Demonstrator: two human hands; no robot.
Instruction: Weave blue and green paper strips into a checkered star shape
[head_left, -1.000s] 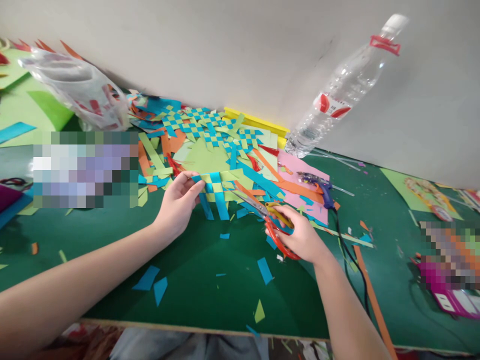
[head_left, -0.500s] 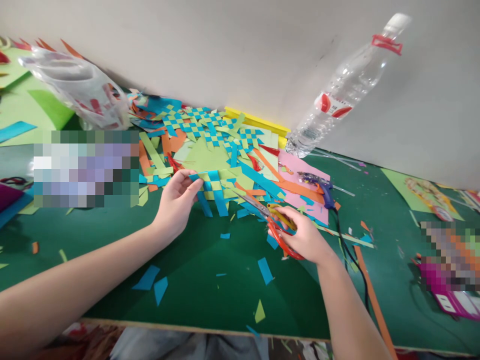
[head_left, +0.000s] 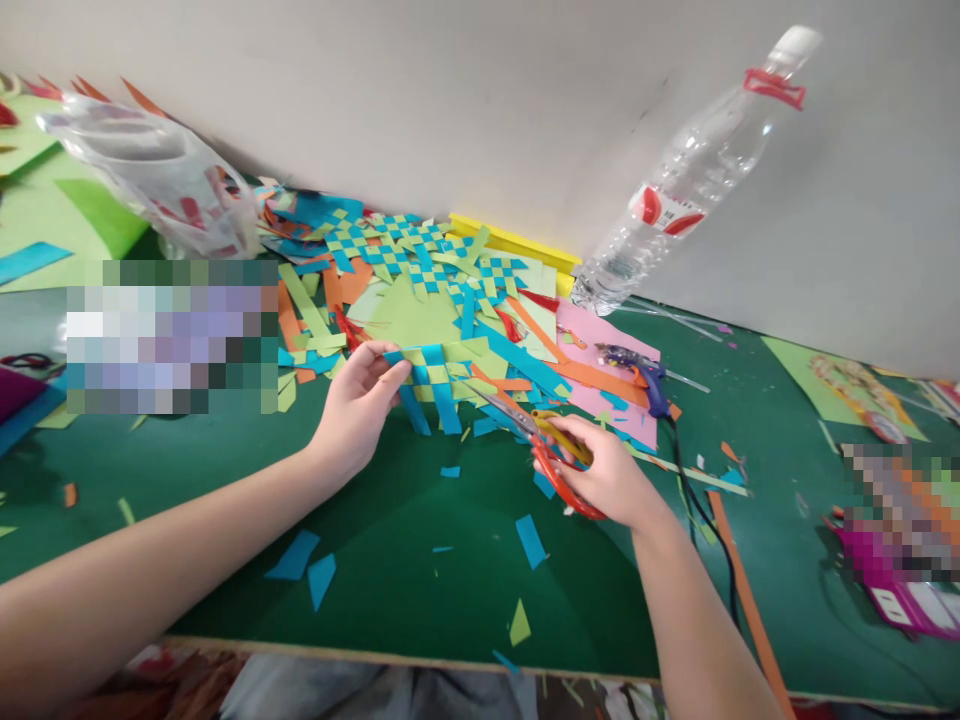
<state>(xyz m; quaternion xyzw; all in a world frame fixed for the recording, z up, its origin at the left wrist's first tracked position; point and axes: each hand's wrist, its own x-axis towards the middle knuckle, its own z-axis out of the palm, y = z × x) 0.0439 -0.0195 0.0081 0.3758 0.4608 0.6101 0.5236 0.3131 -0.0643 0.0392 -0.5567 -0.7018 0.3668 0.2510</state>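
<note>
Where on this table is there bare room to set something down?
A bare patch of green tabletop lies between the forearms, among scattered blue scraps. Another lies between the long orange strip and the magenta object at right. It's crowded beyond the left hand and right hand: woven paper pieces, loose strips, a blue glue gun.

i see scissors [head_left: 525, 424] of smooth metal and glossy plastic, woven strips [head_left: 433, 376] of matt paper, a shiny plastic bottle [head_left: 694, 165] far right, a smooth tabletop [head_left: 450, 570].
</note>
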